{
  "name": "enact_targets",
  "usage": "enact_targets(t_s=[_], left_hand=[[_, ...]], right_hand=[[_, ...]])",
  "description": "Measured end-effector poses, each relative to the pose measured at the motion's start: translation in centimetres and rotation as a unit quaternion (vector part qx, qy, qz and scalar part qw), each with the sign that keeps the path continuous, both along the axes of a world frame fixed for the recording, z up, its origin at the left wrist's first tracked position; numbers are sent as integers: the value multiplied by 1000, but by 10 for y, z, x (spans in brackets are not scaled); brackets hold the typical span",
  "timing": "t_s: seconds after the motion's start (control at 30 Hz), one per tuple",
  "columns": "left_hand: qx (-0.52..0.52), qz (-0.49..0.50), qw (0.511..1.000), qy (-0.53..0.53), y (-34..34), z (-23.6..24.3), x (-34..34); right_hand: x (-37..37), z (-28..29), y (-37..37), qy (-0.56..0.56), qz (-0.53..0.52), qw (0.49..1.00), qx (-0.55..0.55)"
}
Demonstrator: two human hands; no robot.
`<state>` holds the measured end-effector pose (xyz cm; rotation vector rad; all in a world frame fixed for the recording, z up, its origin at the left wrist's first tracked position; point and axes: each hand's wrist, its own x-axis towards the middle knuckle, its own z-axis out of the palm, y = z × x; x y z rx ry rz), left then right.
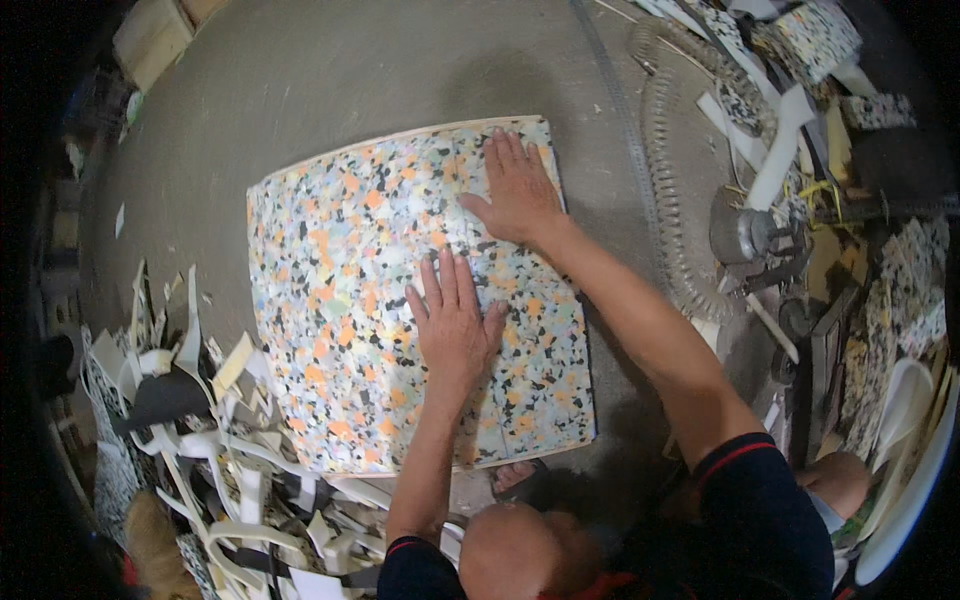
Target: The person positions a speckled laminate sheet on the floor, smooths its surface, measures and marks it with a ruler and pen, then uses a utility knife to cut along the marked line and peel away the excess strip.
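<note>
Scraps (250, 487) heap at lower left. A speckled foam sheet (330, 330) lies flat, grey floor (400, 70) beyond it; the left hand (455, 330) spreads on its middle, the right hand (522, 195), thumb splayed, near its upper right corner. Farther right lies a coiled hose (661, 165).

A person's left hand (455, 332) lies palm down, fingers spread, near the middle of a large, squarish speckled foam panel (335, 340), flecked with orange, black and white, while the right hand (522, 200) lies flat near its upper right corner. Grey floor (350, 80) spreads beyond the panel's far edge; foam offcuts (205, 445) heap up at lower left, and a clear coiled hose (663, 180) curves along the right.
</note>
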<state>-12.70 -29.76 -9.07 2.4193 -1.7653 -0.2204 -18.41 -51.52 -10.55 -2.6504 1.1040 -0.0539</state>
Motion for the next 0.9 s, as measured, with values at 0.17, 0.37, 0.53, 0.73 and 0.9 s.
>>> enact_targets(t_s=[0.17,0.37,0.53,0.73,0.9], left_hand=[[-22,7,1000,4,5,3,8],[-132,-51,989,29,-64,5,44],[-83,-95,991,-47,-147,-5,103],[-141,-74,986,-38,-144,-21,94],[-140,-67,988,-21,-142,-19,92]], right_hand=[[-2,9,-11,-6,39,999,36],[-19,1,-33,-75,71,994,20],[10,-7,-7,-130,99,982,-93],[3,-13,-4,-168,97,976,-96],[3,-10,-6,-173,104,975,-92]])
